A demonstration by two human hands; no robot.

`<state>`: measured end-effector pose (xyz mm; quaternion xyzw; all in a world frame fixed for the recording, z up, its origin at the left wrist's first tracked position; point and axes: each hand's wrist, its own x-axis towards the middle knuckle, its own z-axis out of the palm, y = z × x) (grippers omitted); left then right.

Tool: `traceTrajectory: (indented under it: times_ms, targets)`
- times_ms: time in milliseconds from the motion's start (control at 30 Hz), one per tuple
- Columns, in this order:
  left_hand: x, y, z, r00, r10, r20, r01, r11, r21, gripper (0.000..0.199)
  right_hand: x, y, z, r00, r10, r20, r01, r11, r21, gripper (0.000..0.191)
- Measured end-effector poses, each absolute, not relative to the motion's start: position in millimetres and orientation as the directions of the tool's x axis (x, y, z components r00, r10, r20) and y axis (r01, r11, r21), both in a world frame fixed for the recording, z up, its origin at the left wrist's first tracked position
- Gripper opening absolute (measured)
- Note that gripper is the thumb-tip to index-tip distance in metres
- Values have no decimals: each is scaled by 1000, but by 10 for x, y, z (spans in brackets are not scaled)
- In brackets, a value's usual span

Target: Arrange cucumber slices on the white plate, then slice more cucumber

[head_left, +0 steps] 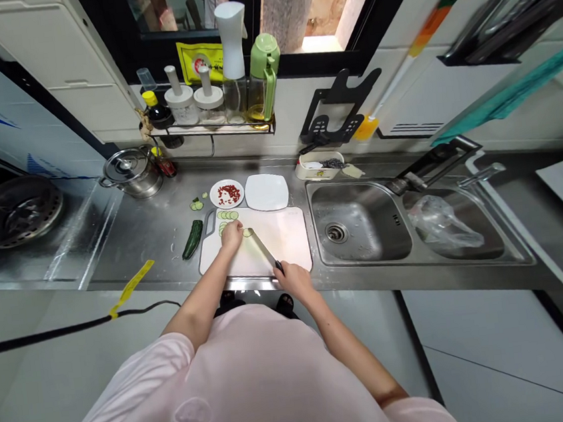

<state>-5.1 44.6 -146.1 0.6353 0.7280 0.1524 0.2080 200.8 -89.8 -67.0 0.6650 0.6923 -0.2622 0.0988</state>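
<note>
My right hand [293,281] grips the black handle of a kitchen knife [263,248], whose steel blade angles up and left across a white cutting board [285,241]. My left hand [232,235] rests on a piece of cucumber, mostly hidden beneath its fingers, just left of the blade. Thin cucumber slices [226,215] lie in a row above that hand. Left of the board lies a dark green cucumber [192,239]. Farther back, a round plate holds chopped red chili [227,193], next to a bare square white plate [266,192].
A steel counter [153,238] holds a few cucumber bits [196,205] and a lidded steel pot [131,174]. A double steel sink [358,223] is right of the board, with a plastic bag [444,223] in its far basin. Bottles stand on a wall shelf [207,130].
</note>
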Motion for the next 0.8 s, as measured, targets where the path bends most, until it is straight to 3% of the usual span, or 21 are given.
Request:
traceTrajectory:
  times_ms: [800]
  targets:
    - [-65,529,-1382,-125,964,-233,842,227,489,21,1995,-891,-716,-127,868,-481,982,42,-184,38]
